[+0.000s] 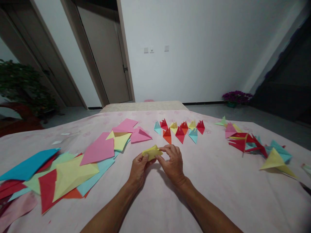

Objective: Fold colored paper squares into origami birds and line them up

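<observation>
A small folded piece of yellow paper (152,152) is held up over the middle of the table, between my two hands. My left hand (139,167) is closed on its left end, with the thumb across the near side. At the right end, my right hand (173,163) pinches the paper between thumb and fingers. Beyond the hands, several small folded paper birds (180,134) in red, orange, yellow and light blue stand in two rough rows.
Loose coloured paper sheets (73,174) overlap on the left, with pink sheets (99,149) farther back. More folded paper pieces (245,142) lie heaped at the right. A pale pink cloth (218,187) covers the table. A plant (21,87) stands at far left.
</observation>
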`<action>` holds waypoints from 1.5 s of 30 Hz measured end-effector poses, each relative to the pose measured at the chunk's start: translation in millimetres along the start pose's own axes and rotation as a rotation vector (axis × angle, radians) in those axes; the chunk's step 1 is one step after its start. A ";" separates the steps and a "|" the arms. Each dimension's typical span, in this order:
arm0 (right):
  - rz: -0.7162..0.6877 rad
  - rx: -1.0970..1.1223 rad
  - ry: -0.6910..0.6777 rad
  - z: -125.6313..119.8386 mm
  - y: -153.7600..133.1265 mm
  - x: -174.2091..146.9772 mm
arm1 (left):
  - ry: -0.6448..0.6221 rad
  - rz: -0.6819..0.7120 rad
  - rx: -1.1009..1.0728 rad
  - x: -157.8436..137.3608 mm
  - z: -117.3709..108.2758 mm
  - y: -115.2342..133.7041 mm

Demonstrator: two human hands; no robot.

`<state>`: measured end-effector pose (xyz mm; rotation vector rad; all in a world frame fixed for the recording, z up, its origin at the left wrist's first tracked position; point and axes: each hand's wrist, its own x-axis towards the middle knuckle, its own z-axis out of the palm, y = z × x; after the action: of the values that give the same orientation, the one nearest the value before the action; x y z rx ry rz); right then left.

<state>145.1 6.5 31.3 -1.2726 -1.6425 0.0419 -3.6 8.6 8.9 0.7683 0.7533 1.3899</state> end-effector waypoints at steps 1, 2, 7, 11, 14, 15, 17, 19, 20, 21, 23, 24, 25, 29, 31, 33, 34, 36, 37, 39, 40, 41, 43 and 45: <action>0.017 0.020 0.008 0.4 0.8 0.7 | 0.004 -0.001 0.001 0.1 -0.4 -0.5; 0.036 0.047 0.013 0.8 1.7 1.4 | 0.007 -0.001 0.003 0.1 -0.9 -1.0; 0.272 0.365 -0.105 4.6 4.2 4.7 | -0.010 0.001 0.068 -1.5 -2.8 -4.1; 0.489 0.660 -0.227 9.9 3.3 2.8 | 0.005 -0.009 0.204 -4.3 -1.5 -5.0; 0.540 0.712 -0.188 14.0 4.6 -0.8 | 0.047 0.008 0.308 -5.5 0.8 -4.2; 0.544 0.711 -0.174 15.0 5.7 -1.8 | 0.050 0.018 0.329 -5.6 1.6 -4.0; 0.556 0.703 -0.137 16.1 8.1 -2.5 | 0.031 0.030 0.345 -5.9 2.8 -4.2; 0.570 0.702 -0.087 15.7 9.9 -1.6 | -0.001 0.004 0.355 -6.4 3.2 -5.5; 0.571 0.703 -0.070 14.9 10.2 -0.9 | -0.009 -0.020 0.364 -6.9 3.1 -6.5; 0.567 0.707 -0.067 13.9 10.2 -0.1 | -0.010 -0.046 0.375 -7.6 2.9 -7.6; 0.549 0.714 -0.105 11.9 9.2 0.8 | -0.005 -0.076 0.411 -9.1 2.4 -9.5; 0.538 0.707 -0.133 11.1 8.5 0.8 | -0.007 -0.076 0.429 -10.0 2.4 -10.1; 0.528 0.690 -0.155 10.6 8.0 0.4 | -0.011 -0.074 0.443 -10.8 2.7 -10.3; 0.478 0.561 -0.161 12.2 8.4 -3.9 | -0.009 -0.053 0.480 -12.1 5.9 -8.9; 0.456 0.515 -0.161 15.2 9.1 -7.7 | 0.002 0.001 0.459 -10.8 7.6 -8.0; 0.456 0.502 -0.176 18.7 8.8 -11.8 | 0.024 0.062 0.420 -8.3 8.1 -8.1; 0.466 0.508 -0.183 20.3 8.1 -13.5 | 0.041 0.083 0.404 -7.0 7.9 -8.7; 0.496 0.544 -0.184 22.2 6.3 -15.5 | 0.083 0.108 0.405 -4.4 7.0 -10.4; 0.517 0.576 -0.178 22.5 5.8 -15.5 | 0.101 0.111 0.411 -3.4 6.6 -11.2; 0.581 0.661 -0.144 21.6 6.8 -13.7 | 0.122 0.097 0.384 -2.0 6.5 -11.6; 0.618 0.710 -0.119 20.5 8.6 -12.1 | 0.128 0.080 0.341 -1.6 6.9 -10.8; 0.648 0.757 -0.094 19.1 11.2 -10.3 | 0.131 0.051 0.279 -1.3 7.5 -9.2; 0.661 0.828 -0.066 15.7 17.6 -7.1 | 0.108 -0.044 0.116 -1.4 8.5 -4.0; 0.593 0.866 -0.112 12.2 23.1 -5.1 | 0.030 -0.192 -0.056 -2.4 8.1 2.3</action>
<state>152.3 19.1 9.0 -1.0103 -1.0577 1.0788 1.8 6.0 15.4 0.6159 0.7877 1.2458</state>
